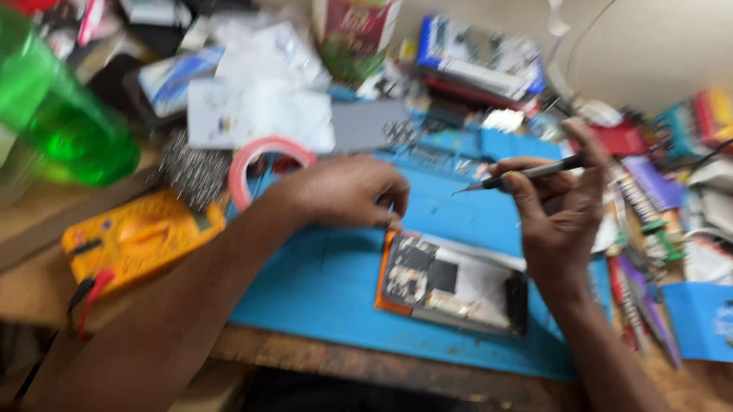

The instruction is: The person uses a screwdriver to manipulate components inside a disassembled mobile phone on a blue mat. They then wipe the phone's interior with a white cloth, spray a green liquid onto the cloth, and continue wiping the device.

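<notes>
An opened phone (454, 284) with its back off lies on a blue work mat (325, 290), circuit board showing, in an orange frame. My left hand (346, 191) rests curled on the mat just beyond the phone's left corner, fingertips down at its edge; whether it pinches anything is hidden by blur. My right hand (557, 217) hovers above the phone's right end and holds a thin dark screwdriver (522, 173) like a pen, tip pointing left.
A yellow multimeter (139, 236) sits left of the mat, a green plastic bottle (39, 106) behind it, a roll of red tape (260, 167) near my left wrist. Tools, pens and small boxes crowd the right side (651, 246). A blue box (715, 321) lies at right.
</notes>
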